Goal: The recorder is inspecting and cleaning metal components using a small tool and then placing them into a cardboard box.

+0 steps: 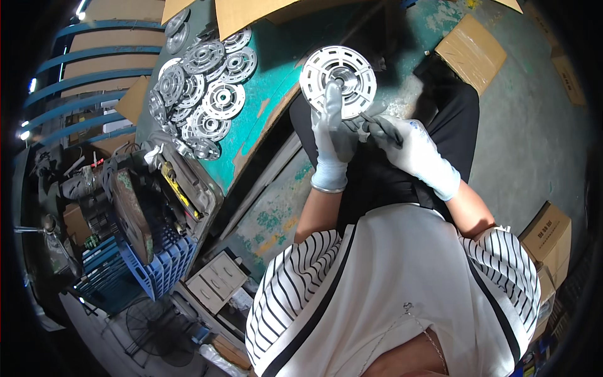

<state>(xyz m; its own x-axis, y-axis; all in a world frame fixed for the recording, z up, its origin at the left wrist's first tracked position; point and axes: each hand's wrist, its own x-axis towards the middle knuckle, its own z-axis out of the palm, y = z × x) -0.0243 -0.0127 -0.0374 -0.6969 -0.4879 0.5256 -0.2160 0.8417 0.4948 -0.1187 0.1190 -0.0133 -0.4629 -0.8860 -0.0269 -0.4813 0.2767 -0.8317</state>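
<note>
A round slotted metal disc [309, 80] with a raised centre hub is held up over my lap. My left hand [333, 135], in a white glove with grey-coated fingers, grips it from the near side, one finger lying across its face toward the hub. Just right of the disc's lower edge is my right hand [402, 139], gloved the same way, its fingers curled together. A small dark piece shows at those fingertips, but its kind cannot be made out. On the green table to the left lies a heap of similar metal discs [223, 100].
Cardboard flaps [251, 14] overhang the table's far side. A cardboard box [471, 53] is at the far right, another box [545, 232] at lower right. At left stand a rusty machine [130, 210], a blue plastic crate [164, 267] and a yellow-handled tool [178, 188]. A fan [160, 327] is below.
</note>
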